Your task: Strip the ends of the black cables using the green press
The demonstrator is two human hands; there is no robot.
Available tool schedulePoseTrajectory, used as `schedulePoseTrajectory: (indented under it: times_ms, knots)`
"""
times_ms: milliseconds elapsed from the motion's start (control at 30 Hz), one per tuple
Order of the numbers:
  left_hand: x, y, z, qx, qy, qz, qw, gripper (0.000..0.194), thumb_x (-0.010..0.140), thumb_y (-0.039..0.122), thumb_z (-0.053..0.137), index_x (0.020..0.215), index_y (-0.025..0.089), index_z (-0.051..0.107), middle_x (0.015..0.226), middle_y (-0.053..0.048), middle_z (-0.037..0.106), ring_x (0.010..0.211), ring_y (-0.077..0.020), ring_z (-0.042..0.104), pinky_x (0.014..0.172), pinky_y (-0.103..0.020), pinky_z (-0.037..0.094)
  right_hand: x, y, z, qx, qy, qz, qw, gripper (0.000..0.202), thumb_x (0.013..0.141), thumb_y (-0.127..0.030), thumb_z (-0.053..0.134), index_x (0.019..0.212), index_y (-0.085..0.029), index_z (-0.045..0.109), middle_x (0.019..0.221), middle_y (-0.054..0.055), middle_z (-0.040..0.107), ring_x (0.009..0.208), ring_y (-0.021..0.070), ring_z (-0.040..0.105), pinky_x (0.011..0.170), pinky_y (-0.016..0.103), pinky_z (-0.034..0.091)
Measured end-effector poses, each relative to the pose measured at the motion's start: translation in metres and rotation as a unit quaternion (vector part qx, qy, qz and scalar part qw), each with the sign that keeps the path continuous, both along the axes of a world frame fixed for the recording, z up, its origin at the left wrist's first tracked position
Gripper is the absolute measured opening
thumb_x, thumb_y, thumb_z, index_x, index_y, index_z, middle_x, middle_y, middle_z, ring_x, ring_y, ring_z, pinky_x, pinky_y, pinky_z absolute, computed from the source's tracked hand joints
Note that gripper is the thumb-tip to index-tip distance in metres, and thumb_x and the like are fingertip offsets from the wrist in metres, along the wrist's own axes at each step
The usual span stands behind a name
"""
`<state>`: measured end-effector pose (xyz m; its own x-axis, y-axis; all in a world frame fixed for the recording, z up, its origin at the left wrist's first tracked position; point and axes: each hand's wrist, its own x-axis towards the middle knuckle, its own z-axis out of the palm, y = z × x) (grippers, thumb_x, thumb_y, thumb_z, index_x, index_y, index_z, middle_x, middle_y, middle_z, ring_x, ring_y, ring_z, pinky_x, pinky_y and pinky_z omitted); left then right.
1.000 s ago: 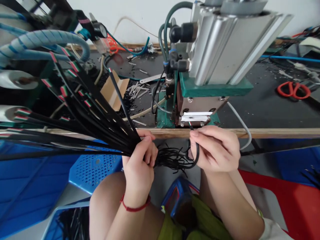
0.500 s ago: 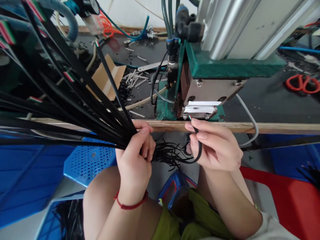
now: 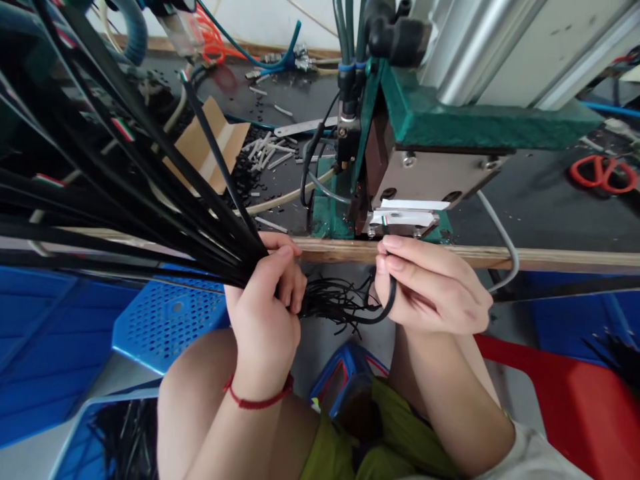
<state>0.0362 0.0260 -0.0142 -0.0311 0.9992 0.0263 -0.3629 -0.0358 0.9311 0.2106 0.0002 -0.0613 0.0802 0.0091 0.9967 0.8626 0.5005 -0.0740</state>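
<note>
My left hand [image 3: 267, 290] is closed round a thick bundle of black cables [image 3: 200, 230], which fans out to the upper left; several ends show red, white and green wires. Between thumb and fingertips, my right hand [image 3: 433, 287] pinches one black cable [image 3: 391, 300] that curves up from the bundle's lower side. Its tip, with small coloured wires, is at the white strips on the metal front of a green-framed press [image 3: 435, 173]. Whether the tip touches the press I cannot tell. Thin black cable tails [image 3: 340, 300] hang between my hands.
A cardboard piece [image 3: 207, 143], short grey tube bits [image 3: 270, 150] and black scraps lie on the dark bench left of the press. Orange-handled scissors [image 3: 603, 175] rest at the right. The bench's wooden edge [image 3: 340, 250] runs in front. Below are a blue perforated stool [image 3: 170, 320] and a red stool [image 3: 565, 393].
The cable tip in my right hand has moved up slightly, from below the white strips to in front of them. My left hand still grips the bundle. The view has shifted a little.
</note>
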Motion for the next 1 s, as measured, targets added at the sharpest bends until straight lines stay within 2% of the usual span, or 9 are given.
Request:
schedulePoseTrajectory:
  times_ms: [167, 300, 467, 567, 700, 800, 1000]
  knots:
    - [0.002, 0.002, 0.000, 0.001, 0.009, 0.005, 1.000, 0.025, 0.100, 0.021, 0.078, 0.075, 0.021, 0.074, 0.055, 0.004, 0.036, 0.042, -0.0097, 0.032, 0.044, -0.025, 0.028, 0.003, 0.001, 0.001, -0.007, 0.026, 0.042, 0.999, 0.046, 0.087, 0.003, 0.088, 0.125, -0.022, 0.085, 0.111, 0.004, 0.090, 0.090, 0.0217, 0.089, 0.084, 0.031, 0.079]
    - [0.001, 0.003, 0.001, 0.003, 0.017, 0.010, 1.000, 0.024, 0.100, 0.021, 0.076, 0.076, 0.021, 0.075, 0.055, 0.004, 0.038, 0.041, -0.0091, 0.034, 0.045, -0.025, 0.029, 0.001, -0.003, 0.003, -0.028, 0.045, 0.043, 0.998, 0.043, 0.088, 0.002, 0.087, 0.119, -0.027, 0.085, 0.107, 0.003, 0.090, 0.087, 0.0234, 0.088, 0.078, 0.036, 0.079]
    - [0.001, 0.005, 0.001, 0.012, 0.015, 0.011, 1.000, 0.024, 0.098, 0.018, 0.076, 0.075, 0.021, 0.075, 0.051, 0.005, 0.035, 0.040, -0.0100, 0.033, 0.044, -0.026, 0.028, -0.004, -0.011, 0.006, -0.063, 0.050, 0.026, 0.996, 0.040, 0.086, 0.004, 0.088, 0.113, -0.026, 0.084, 0.102, 0.002, 0.089, 0.087, 0.0208, 0.086, 0.081, 0.032, 0.077]
    - [0.002, 0.005, 0.002, 0.018, 0.013, 0.017, 1.000, 0.024, 0.099, 0.017, 0.075, 0.075, 0.021, 0.075, 0.050, 0.005, 0.035, 0.041, -0.0103, 0.033, 0.045, -0.026, 0.028, -0.003, -0.010, 0.007, -0.053, 0.048, 0.030, 0.997, 0.041, 0.086, 0.003, 0.089, 0.116, -0.025, 0.085, 0.105, 0.002, 0.089, 0.088, 0.0208, 0.087, 0.083, 0.032, 0.078]
    - [0.003, 0.004, 0.001, 0.017, 0.010, 0.023, 1.000, 0.024, 0.099, 0.022, 0.079, 0.075, 0.021, 0.075, 0.052, 0.005, 0.036, 0.041, -0.0103, 0.034, 0.045, -0.027, 0.029, -0.002, -0.004, 0.005, -0.023, 0.083, 0.043, 0.995, 0.043, 0.091, 0.000, 0.088, 0.121, -0.030, 0.084, 0.115, 0.000, 0.089, 0.091, 0.0214, 0.088, 0.083, 0.036, 0.080]
    - [0.003, 0.002, 0.000, 0.013, 0.011, 0.024, 1.000, 0.024, 0.099, 0.024, 0.080, 0.076, 0.021, 0.075, 0.053, 0.005, 0.037, 0.042, -0.0099, 0.033, 0.045, -0.026, 0.029, -0.001, 0.001, 0.004, -0.009, 0.091, 0.066, 0.994, 0.043, 0.095, 0.000, 0.083, 0.124, -0.032, 0.084, 0.118, -0.001, 0.088, 0.093, 0.0192, 0.089, 0.084, 0.033, 0.081]
    - [0.002, 0.001, 0.002, 0.008, 0.008, 0.018, 1.000, 0.023, 0.099, 0.021, 0.076, 0.076, 0.022, 0.073, 0.052, 0.007, 0.035, 0.041, -0.0093, 0.033, 0.045, -0.025, 0.030, 0.002, 0.001, 0.003, -0.008, 0.074, 0.095, 0.993, 0.044, 0.094, 0.003, 0.079, 0.127, -0.027, 0.084, 0.121, 0.003, 0.089, 0.093, 0.0214, 0.089, 0.081, 0.033, 0.082]
